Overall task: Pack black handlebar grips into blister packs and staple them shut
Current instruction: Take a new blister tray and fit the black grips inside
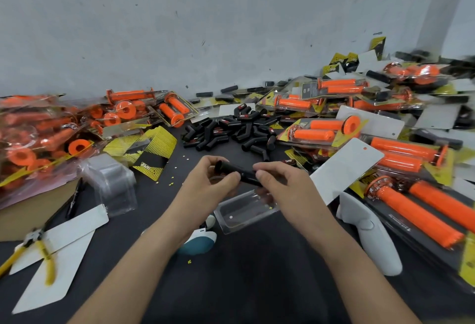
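- Black in colour, the grip [240,172] is held in the air near the middle of the view. It lies almost level, with its open end toward the left.
- On its left end the left hand [205,185] pinches it, with the thumb and the curled fingers closed around it.
- On its right end the right hand [282,185] holds it in the same way, with the fingertips closed on the grip.
- Just below the 2 hands a clear blister tray [244,213] lies on the dark table [257,285] with its open side up. The right hand partly hides it.
- Behind the hands is a pile of loose black grips [231,131], some of them with a red and white label.
- Left of the hands stands a stack of clear trays [113,182], and beside it lies a yellow and black printed card [151,151].
- A white card [344,167] lies to the right of the hands, over the packed orange grips [411,203].
- A white handheld device [372,236] lies near the right forearm.
- A blue and white object [203,239] is partly hidden under the left forearm.
- At the far left are a clear bag of orange grips [38,138] and pliers with yellow handles [41,249], which lie on white cards.
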